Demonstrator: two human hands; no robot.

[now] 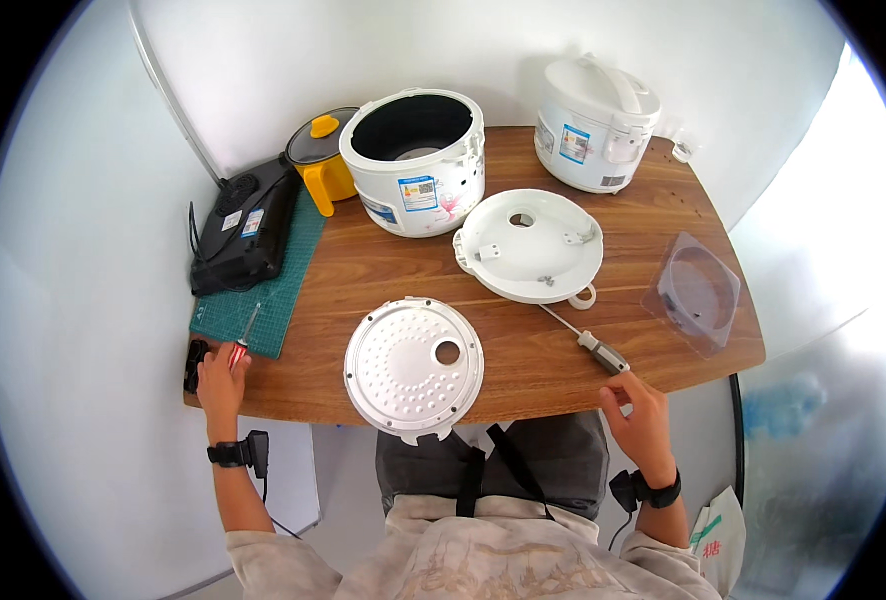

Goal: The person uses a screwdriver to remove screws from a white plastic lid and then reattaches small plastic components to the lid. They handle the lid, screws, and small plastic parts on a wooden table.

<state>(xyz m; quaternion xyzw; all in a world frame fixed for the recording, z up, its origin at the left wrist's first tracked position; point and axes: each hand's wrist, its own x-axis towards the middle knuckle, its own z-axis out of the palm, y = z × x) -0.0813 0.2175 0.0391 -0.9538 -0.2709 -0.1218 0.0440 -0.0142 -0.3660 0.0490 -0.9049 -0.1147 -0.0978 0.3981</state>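
Head view: left hand (pixel 221 372) pinches red screwdriver (pixel 244 338), seemingly; right hand (pixel 641 412) half-open, empty, beside grey screwdriver (pixel 585 341).

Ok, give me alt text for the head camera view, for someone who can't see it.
A person's left hand touches a red-handled screwdriver while the right hand reaches a grey-handled screwdriver on a wooden table. Between them lie a perforated metal plate, a white lid and an open rice cooker.

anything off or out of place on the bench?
Nothing spilled or broken. One rice cooker stands open, lidless, its white lid shell and perforated inner plate lying loose on the table. The other cooker is closed.
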